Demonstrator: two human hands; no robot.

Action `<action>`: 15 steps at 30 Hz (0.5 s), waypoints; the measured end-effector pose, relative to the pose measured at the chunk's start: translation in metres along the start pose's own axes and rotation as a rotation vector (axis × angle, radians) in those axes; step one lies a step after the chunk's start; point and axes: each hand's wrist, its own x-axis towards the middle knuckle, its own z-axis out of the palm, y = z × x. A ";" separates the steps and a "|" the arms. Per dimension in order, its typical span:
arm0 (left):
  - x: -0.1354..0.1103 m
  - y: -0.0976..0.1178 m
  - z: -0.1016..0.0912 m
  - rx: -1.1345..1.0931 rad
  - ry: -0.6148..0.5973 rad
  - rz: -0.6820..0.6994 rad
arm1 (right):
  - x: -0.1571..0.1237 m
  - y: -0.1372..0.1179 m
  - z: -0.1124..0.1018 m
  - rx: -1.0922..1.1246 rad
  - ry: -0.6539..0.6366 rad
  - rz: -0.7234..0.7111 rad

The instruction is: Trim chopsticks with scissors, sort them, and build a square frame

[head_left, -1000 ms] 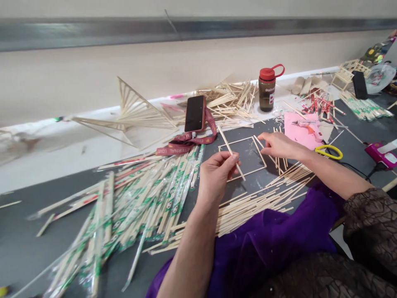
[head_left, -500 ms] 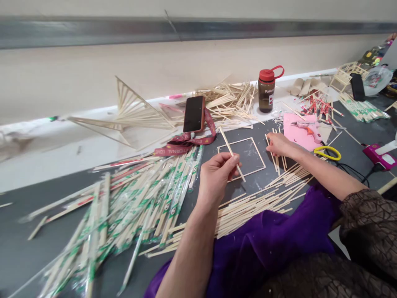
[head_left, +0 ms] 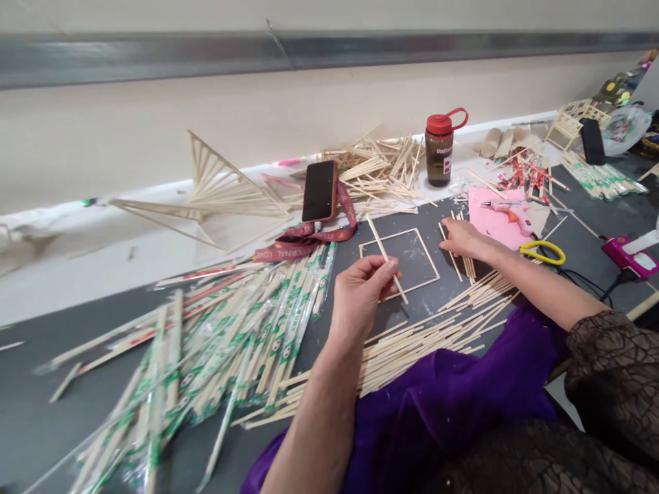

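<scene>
My left hand (head_left: 363, 291) is closed, pinching a pale wooden stick (head_left: 384, 254) between thumb and fingers, tilted above the left side of a square stick frame (head_left: 427, 252) lying flat on the dark table. Right of that frame, my right hand (head_left: 460, 239) reaches down with bent fingers at a short wooden stick (head_left: 453, 261) on the table. Its thumb and index finger are at that stick's upper part. Just beside it lie several similar short sticks (head_left: 469, 269), close together and partly under the hand. Loose bare chopsticks (head_left: 412, 350) spread in front of both hands.
Wrapped chopsticks (head_left: 247, 322) cover the left. Behind stand a phone (head_left: 319, 192) on a lanyard, a fan-shaped stick model (head_left: 226, 185), a stick pile (head_left: 386, 165) and a bottle (head_left: 439, 154). A glue gun (head_left: 509, 207) on pink paper and yellow-handled scissors (head_left: 543, 252) lie right.
The short sticks by my right hand have come closer together, with one standing apart on the left. My left hand still holds its stick in nearly the same place.
</scene>
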 end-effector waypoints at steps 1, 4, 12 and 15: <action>0.000 0.000 0.000 0.000 -0.001 0.001 | 0.000 -0.001 0.000 -0.014 0.008 -0.003; 0.001 0.000 0.000 0.006 -0.004 0.000 | -0.008 -0.004 -0.006 -0.048 0.044 -0.017; 0.001 0.003 0.000 0.023 0.016 0.004 | -0.053 0.031 -0.064 0.017 0.262 -0.059; 0.001 0.002 0.001 0.011 0.003 -0.014 | -0.073 0.067 -0.076 0.032 0.351 -0.002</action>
